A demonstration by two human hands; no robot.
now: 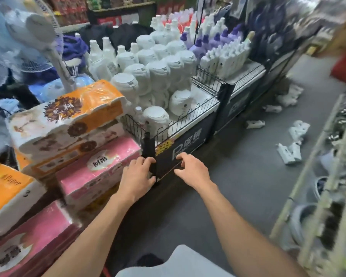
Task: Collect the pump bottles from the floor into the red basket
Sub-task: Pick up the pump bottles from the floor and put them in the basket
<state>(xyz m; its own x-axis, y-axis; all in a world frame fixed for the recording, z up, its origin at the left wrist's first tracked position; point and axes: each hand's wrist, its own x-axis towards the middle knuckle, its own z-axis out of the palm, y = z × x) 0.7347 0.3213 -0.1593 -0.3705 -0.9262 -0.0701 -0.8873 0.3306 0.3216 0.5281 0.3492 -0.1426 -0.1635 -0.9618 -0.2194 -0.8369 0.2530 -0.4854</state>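
With left hand (137, 172) and right hand (190, 166) loose, holding nothing, pump bottles (288, 153) strewn well beyond them risk being trodden on.

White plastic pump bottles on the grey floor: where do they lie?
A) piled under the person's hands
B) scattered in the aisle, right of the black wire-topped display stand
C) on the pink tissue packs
B: the white plastic pump bottles lie scattered on the grey floor right of the black display stand.
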